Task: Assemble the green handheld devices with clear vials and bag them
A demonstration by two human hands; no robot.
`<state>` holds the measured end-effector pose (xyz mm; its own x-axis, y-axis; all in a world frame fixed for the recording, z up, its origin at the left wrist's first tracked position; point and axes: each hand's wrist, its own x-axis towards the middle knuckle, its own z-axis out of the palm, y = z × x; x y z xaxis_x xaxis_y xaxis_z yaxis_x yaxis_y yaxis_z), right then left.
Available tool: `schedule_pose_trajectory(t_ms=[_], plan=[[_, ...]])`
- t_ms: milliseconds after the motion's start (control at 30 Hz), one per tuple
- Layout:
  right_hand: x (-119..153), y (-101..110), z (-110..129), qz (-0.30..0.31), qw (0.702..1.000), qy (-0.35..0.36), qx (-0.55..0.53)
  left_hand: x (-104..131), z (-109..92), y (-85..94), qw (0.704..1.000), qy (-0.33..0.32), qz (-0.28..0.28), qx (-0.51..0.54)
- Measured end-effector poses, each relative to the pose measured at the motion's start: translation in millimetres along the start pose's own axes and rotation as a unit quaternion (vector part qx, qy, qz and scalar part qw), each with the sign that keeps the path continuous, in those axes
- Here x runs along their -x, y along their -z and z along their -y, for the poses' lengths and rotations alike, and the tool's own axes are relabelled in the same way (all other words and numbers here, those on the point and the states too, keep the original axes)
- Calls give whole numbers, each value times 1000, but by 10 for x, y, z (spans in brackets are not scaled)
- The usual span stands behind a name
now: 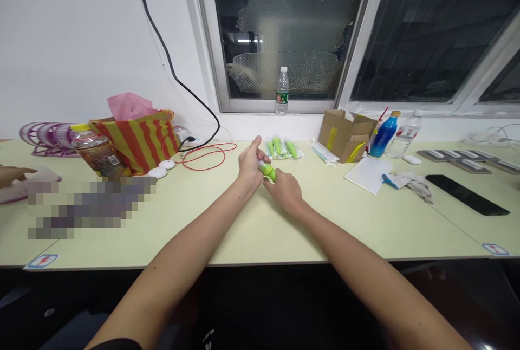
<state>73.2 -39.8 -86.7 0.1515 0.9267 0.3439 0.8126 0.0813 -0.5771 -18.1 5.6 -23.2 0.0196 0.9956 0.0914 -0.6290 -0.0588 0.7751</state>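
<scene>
A small bright green object (268, 172) with a clear part at its upper end is held between my two hands above the middle of the table. My left hand (250, 166) is wrapped round its clear upper end, thumb pointing up. The fingers of my right hand (285, 190) grip its lower green end. Just behind them on the table lie clear plastic packets with similar green objects (291, 149).
Behind stand an open cardboard box (345, 136), a blue bottle (384, 134), and a striped bag (150, 144) with a brown drink bottle (99, 152). White paper (369, 174), a glove (410, 183) and a black slab (467, 194) lie right. Another person's hand (16, 175) shows far left.
</scene>
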Motion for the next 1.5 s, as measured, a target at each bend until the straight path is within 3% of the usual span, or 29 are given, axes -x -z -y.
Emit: schedule_pose_trajectory(t_ms=[100,200,233,300,400,433,467,500,533,567,633,667,700,733,833,1000,1233,1400,1500], plan=[[-25,31,-48,21,989,-14,-148,-1,4,-123,996,-6,80,-27],[20,99,-61,114,937,-39,-328,18,-62,-149,977,44,205,-42],[46,128,-59,177,904,-49,-386,29,-101,-138,966,70,245,-43],[92,186,-63,340,807,-54,-480,60,-187,-104,944,123,302,-42],[98,238,-119,562,653,-35,-507,117,-269,-67,928,183,323,-29],[81,244,-146,603,623,-26,-498,130,-271,-66,927,191,321,-24],[58,245,-172,621,614,-16,-488,135,-260,-72,929,193,316,-20],[32,243,-192,610,631,-7,-479,129,-235,-81,934,187,305,-18],[8,238,-203,570,677,-1,-466,113,-199,-92,944,170,284,-19],[-13,230,-206,500,746,1,-440,87,-154,-101,959,140,247,-22],[-32,202,-181,294,903,-7,-314,13,-53,-109,991,50,122,-23],[-29,181,-156,187,958,-13,-218,-26,-4,-107,999,4,50,-20],[-19,157,-126,99,988,-18,-116,-61,39,-103,999,-26,-9,-17],[-4,132,-93,40,999,-22,-24,-89,72,-99,998,-42,-46,-13],[41,80,-5,-17,992,-24,123,-120,102,-105,997,-35,-71,12],[6,139,-25,1,991,-17,135,-69,46,-136,997,24,-33,70],[-69,131,-192,80,991,-15,-108,-37,-26,-106,993,62,90,32],[-37,45,-186,112,959,-21,-260,-39,-62,-131,983,56,172,-21],[-31,36,-193,154,938,-37,-307,-60,-38,-89,979,10,193,-60]])
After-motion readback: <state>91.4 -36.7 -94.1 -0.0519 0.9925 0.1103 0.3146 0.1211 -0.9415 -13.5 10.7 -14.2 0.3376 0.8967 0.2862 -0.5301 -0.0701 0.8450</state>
